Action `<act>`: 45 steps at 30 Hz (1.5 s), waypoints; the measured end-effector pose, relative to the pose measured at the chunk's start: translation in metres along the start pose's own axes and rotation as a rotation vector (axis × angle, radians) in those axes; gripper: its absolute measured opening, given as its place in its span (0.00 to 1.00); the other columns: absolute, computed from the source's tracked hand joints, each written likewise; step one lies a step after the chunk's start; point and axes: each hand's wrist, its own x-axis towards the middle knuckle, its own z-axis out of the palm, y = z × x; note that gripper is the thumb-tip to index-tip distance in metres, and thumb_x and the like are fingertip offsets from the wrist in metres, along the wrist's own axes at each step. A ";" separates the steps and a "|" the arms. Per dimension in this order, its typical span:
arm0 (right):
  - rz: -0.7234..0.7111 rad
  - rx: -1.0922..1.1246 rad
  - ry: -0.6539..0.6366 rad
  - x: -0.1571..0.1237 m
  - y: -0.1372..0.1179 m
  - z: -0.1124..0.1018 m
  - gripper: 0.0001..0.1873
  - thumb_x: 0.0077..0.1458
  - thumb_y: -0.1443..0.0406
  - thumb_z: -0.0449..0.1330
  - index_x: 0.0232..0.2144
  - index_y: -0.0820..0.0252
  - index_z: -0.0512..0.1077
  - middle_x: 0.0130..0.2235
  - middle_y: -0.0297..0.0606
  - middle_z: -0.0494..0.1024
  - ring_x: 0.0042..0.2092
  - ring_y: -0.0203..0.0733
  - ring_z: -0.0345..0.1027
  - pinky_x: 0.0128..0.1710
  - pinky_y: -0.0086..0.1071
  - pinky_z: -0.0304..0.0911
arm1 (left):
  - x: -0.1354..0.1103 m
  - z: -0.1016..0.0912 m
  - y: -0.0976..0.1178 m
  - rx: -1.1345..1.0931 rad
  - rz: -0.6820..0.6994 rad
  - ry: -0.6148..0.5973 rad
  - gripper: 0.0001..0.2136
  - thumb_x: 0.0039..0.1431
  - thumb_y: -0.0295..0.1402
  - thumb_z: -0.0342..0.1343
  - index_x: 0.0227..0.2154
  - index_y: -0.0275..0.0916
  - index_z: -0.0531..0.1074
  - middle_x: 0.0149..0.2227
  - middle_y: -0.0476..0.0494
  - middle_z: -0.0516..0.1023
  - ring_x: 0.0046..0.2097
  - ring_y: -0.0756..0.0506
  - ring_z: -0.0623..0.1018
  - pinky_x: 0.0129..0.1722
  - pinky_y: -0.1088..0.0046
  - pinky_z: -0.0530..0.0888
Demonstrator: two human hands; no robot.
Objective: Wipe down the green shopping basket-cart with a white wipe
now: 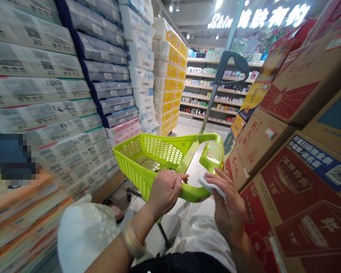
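A lime-green shopping cart [136, 178] with a perforated basket stands right in front of me. My left hand [165, 192] is closed round the near bar of its handle [194, 192]. At the handle's right corner, my right hand [227, 203] presses a folded white cloth [207, 185], which looks like a wipe or tissue, against the green plastic. Its fingers are bent over the cloth, partly hiding it. Within the handle loop sits a green holder [213, 154] with a clear top. Behind the cart rises a metal pole [209, 110] with a grey loop grip [232, 68].
Tall stacks of packaged paper [59, 94] line the left side, with yellow-and-white packs [170, 72] farther on. Cardboard cartons [290, 98] rise close on the right. Product shelves [201, 85] stand at the back. A shoe [118, 213] shows on the tiled floor at left.
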 end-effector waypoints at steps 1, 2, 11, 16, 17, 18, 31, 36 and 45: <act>-0.029 -0.010 -0.015 -0.001 0.000 0.001 0.15 0.62 0.72 0.53 0.46 0.54 0.74 0.47 0.39 0.80 0.58 0.48 0.68 0.63 0.55 0.53 | 0.000 0.000 0.000 0.001 -0.002 0.004 0.21 0.65 0.33 0.38 0.39 0.39 0.80 0.36 0.43 0.83 0.39 0.45 0.79 0.44 0.65 0.70; -0.078 -0.016 -0.048 -0.003 -0.001 0.001 0.15 0.62 0.71 0.53 0.46 0.53 0.74 0.47 0.39 0.80 0.58 0.48 0.67 0.63 0.53 0.54 | 0.000 -0.001 0.000 0.004 -0.001 0.009 0.21 0.65 0.33 0.38 0.38 0.39 0.80 0.36 0.43 0.83 0.39 0.45 0.79 0.44 0.66 0.70; 0.055 0.017 0.097 -0.002 0.017 0.003 0.15 0.63 0.72 0.53 0.46 0.54 0.74 0.48 0.40 0.79 0.56 0.47 0.69 0.60 0.53 0.60 | -0.003 -0.004 -0.003 0.018 -0.003 0.026 0.22 0.65 0.34 0.38 0.36 0.40 0.80 0.35 0.45 0.83 0.37 0.45 0.79 0.43 0.65 0.70; -0.137 0.046 -0.065 -0.010 0.002 0.006 0.15 0.61 0.70 0.56 0.48 0.52 0.74 0.47 0.39 0.80 0.56 0.50 0.69 0.59 0.54 0.62 | -0.003 -0.004 -0.002 0.015 -0.008 0.027 0.22 0.65 0.34 0.38 0.36 0.39 0.80 0.35 0.44 0.83 0.37 0.46 0.79 0.43 0.66 0.70; -0.141 0.051 -0.050 -0.010 0.003 0.007 0.15 0.61 0.70 0.56 0.47 0.52 0.74 0.47 0.39 0.80 0.56 0.49 0.70 0.59 0.54 0.62 | -0.003 -0.005 -0.003 0.015 -0.008 0.023 0.22 0.65 0.34 0.38 0.36 0.39 0.80 0.35 0.44 0.83 0.37 0.46 0.79 0.43 0.66 0.70; -0.119 0.054 -0.010 -0.009 0.006 0.008 0.14 0.62 0.70 0.55 0.47 0.52 0.75 0.46 0.39 0.80 0.55 0.49 0.71 0.58 0.54 0.62 | -0.003 -0.005 -0.003 0.015 -0.007 0.020 0.22 0.65 0.34 0.38 0.36 0.39 0.80 0.35 0.44 0.83 0.37 0.46 0.79 0.43 0.66 0.71; -0.119 0.043 -0.056 -0.007 -0.005 0.007 0.14 0.62 0.71 0.54 0.47 0.54 0.74 0.47 0.40 0.80 0.55 0.48 0.69 0.59 0.52 0.61 | -0.007 -0.006 -0.004 0.032 0.003 0.052 0.21 0.65 0.33 0.39 0.34 0.40 0.80 0.34 0.46 0.84 0.37 0.45 0.79 0.41 0.66 0.69; -0.106 0.016 -0.133 0.004 -0.014 0.012 0.14 0.61 0.71 0.54 0.46 0.54 0.73 0.47 0.37 0.80 0.57 0.47 0.67 0.64 0.52 0.52 | -0.008 -0.007 -0.004 0.055 0.006 0.029 0.21 0.66 0.34 0.38 0.34 0.41 0.79 0.32 0.45 0.83 0.36 0.46 0.79 0.39 0.67 0.69; -0.078 -0.027 -0.016 0.004 -0.003 0.010 0.13 0.61 0.73 0.54 0.42 0.54 0.74 0.43 0.36 0.82 0.53 0.44 0.72 0.66 0.53 0.47 | -0.008 -0.005 -0.002 0.077 0.039 0.066 0.21 0.66 0.32 0.39 0.31 0.39 0.79 0.31 0.47 0.83 0.34 0.47 0.78 0.37 0.69 0.68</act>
